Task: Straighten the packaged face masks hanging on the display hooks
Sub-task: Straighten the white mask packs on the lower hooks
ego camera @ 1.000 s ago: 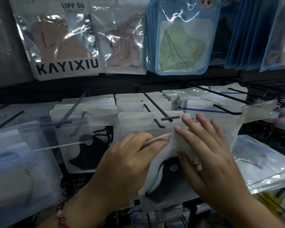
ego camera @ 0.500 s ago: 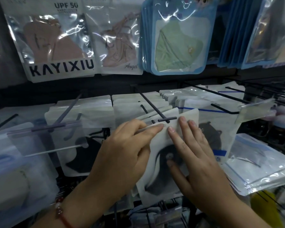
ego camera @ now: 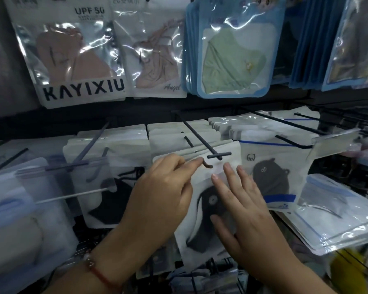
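White mask packet on hook: left hand pinches top edge, right hand flat on front.

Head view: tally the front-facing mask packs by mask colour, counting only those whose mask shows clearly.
Pinkish-tan: 2, the KAYIXIU pack and the Angel pack
Green: 1, the blue-edged pack
Black: 3, the left pack, middle pack and right pack
Total: 6; blurred packs at the edges are left out.

The pink-mask pack reads "UPF 50" and "KAYIXIU"; its neighbour, "Angel".
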Motion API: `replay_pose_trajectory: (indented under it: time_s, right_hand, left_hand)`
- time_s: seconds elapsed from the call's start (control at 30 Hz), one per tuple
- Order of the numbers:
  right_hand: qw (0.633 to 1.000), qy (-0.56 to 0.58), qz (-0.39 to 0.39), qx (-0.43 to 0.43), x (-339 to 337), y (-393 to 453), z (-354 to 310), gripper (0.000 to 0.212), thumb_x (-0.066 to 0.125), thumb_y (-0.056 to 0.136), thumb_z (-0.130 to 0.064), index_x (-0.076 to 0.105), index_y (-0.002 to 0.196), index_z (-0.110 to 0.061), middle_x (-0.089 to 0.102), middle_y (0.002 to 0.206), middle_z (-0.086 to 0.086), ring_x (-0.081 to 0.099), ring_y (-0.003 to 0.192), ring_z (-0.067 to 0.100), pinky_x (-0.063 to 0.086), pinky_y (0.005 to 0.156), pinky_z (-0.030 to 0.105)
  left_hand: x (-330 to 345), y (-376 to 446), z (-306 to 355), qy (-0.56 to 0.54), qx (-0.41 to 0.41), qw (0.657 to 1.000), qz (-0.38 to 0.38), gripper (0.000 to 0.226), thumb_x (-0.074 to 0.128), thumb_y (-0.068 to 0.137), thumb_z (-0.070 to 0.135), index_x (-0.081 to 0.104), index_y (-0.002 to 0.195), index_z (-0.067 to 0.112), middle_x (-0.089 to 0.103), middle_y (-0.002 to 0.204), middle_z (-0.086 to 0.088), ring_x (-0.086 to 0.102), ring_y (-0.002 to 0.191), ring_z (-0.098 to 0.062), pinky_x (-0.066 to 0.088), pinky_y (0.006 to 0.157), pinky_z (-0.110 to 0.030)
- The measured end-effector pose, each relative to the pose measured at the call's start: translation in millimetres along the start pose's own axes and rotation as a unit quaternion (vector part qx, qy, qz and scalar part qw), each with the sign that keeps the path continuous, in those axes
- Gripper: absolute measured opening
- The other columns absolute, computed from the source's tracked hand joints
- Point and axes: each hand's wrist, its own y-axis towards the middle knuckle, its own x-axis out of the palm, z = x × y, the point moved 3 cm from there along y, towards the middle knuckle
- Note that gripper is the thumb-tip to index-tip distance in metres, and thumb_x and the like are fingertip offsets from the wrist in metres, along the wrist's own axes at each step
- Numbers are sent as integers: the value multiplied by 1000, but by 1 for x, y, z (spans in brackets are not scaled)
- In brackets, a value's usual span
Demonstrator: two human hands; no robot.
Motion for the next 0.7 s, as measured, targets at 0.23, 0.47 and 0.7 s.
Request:
replay_pose_trajectory:
  time_s: [0.23,0.47,0.7]
  right_hand:
    - [999,-12,-44,-6,11,6,-3,70,47,94,-42,21,156,-23,8,165,-1,2,151,21,7,122,38]
    - [997,19,-45,-67,28,6,-32,69,51,87,-38,34,151,-19,24,161,6,18,149,25,14,117,41]
    - [987,41,-98,-124,59,14,-73,65,49,86,-42,41,147,-21,34,157,4,26,146,21,17,117,34]
  left_hand:
    - [10,-3,-10,107,44,993,19,47,55,88,10,62,134,17,63,117,-3,55,105,-23,49,88,-41]
    - [13,-40,-30,138,-3,990,1,50,46,98,31,46,147,24,26,161,-15,23,149,-33,27,117,-51]
    - [0,-97,-81,170,-93,980,-38,56,42,94,36,41,149,26,28,160,-14,33,142,-34,29,111,-45]
